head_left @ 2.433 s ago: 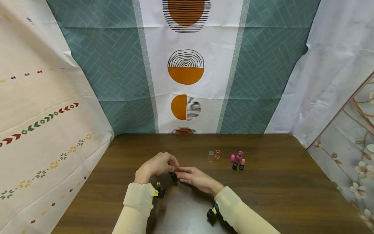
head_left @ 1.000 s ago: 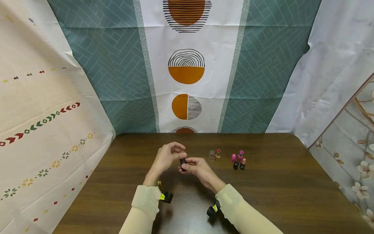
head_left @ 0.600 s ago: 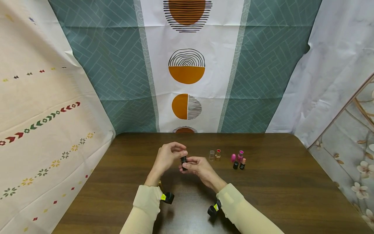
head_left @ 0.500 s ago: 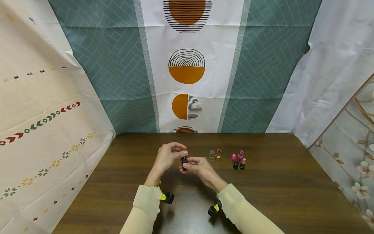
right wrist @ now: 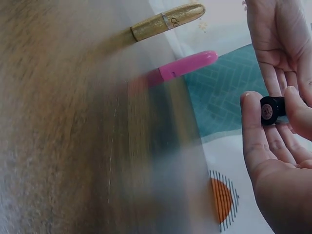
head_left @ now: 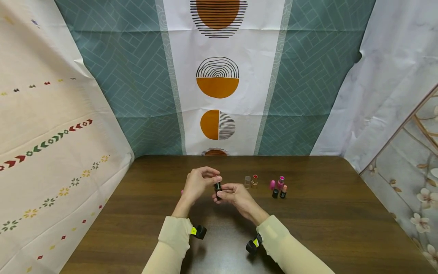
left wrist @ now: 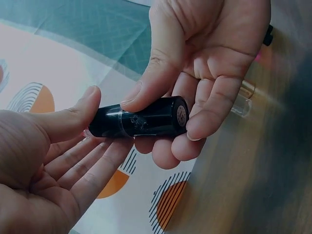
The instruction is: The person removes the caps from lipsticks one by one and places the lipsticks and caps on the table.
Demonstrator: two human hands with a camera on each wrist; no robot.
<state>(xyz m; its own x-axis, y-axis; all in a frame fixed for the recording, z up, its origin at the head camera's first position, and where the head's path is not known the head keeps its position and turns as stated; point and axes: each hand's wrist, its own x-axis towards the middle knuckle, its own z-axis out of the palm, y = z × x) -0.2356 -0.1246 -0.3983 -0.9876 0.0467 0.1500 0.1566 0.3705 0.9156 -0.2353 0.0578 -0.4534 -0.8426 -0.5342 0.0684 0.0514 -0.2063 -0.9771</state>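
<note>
My left hand [head_left: 198, 182] and right hand [head_left: 236, 196] hold one black lipstick tube [head_left: 217, 186] between them, above the table. The left thumb and fingers pinch its upper end, while the right hand grips the lower end. Up close in the left wrist view, the glossy black tube [left wrist: 151, 117] shows a seam around its middle and a round label on its base. The right thumb lies along the tube beside that seam. From the right wrist view, only the labelled base end [right wrist: 268, 112] shows between the right fingers.
On the wooden table [head_left: 308, 232], right of my hands, stand a clear cap [head_left: 247, 182], a red lipstick [head_left: 254, 182], a pink cap [head_left: 272, 185], a magenta lipstick [head_left: 281, 182], a black cap [head_left: 275, 193] and a peach lipstick [head_left: 283, 191]. Leftward stand a gold tube [right wrist: 168, 23] and a pink tube [right wrist: 187, 66].
Both hands have raised the black lipstick tube from its spot at the left and brought it rightward and farther from me. Over the last half second it has shifted slightly right.
</note>
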